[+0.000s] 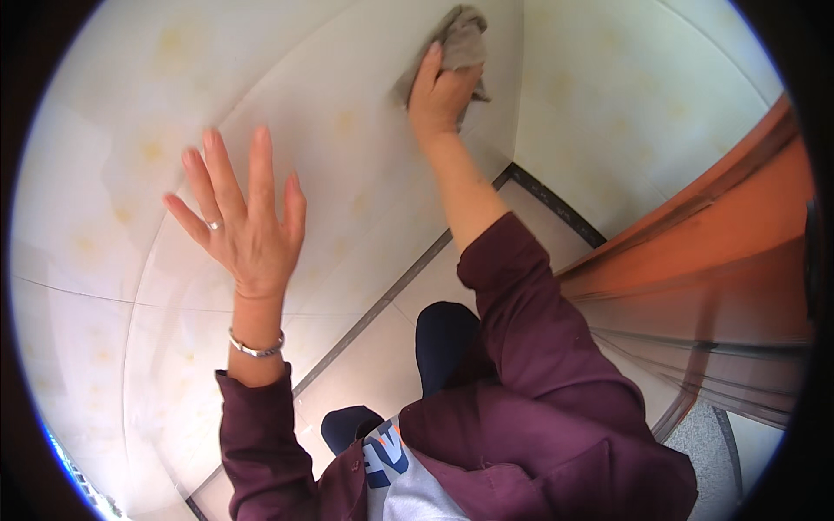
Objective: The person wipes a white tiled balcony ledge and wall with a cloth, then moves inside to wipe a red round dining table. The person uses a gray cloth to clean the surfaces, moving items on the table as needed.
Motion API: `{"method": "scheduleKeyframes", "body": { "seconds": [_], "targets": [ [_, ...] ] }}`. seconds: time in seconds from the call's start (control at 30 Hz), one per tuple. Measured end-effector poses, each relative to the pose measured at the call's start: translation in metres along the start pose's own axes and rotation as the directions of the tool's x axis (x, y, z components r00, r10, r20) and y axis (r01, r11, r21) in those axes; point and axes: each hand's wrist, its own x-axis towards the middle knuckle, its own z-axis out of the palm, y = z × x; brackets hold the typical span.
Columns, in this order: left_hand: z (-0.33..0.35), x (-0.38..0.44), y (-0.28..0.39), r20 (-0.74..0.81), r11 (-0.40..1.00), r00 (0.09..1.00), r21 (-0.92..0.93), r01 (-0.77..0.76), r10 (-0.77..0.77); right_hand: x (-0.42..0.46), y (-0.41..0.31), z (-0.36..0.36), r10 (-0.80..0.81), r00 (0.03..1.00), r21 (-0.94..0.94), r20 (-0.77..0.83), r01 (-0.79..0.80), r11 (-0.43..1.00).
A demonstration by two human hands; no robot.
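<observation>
My right hand grips a crumpled grey-brown cloth and presses it to the pale tiled wall, close to the inner corner. Part of the cloth bunches above the knuckles, and an end hangs out below the hand. To the left, my left hand is spread with its fingers apart and holds nothing. Its palm faces the same wall; whether it touches the tiles I cannot tell. A ring and a silver bracelet are on that hand and wrist.
A dark skirting strip runs along the wall's foot and turns at the corner. A second tiled wall meets it there. On the right stands an orange-brown wooden door or panel. Light floor tiles lie around my legs.
</observation>
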Motion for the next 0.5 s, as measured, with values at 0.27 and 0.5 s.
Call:
{"method": "scheduleKeyframes", "body": {
  "seconds": [0.27,0.5],
  "targets": [
    [0.016,-0.065,-0.020,0.088,0.996,0.996,0.087,-0.024,0.016,-0.207,0.060,-0.068,0.854,0.519,-0.470,0.042,-0.744,0.475],
    [0.009,-0.048,-0.017,0.112,0.995,0.993,0.090,-0.040,0.030,-0.254,-0.056,-0.071,0.773,0.429,-0.215,0.467,-0.793,0.570]
  ]
}}
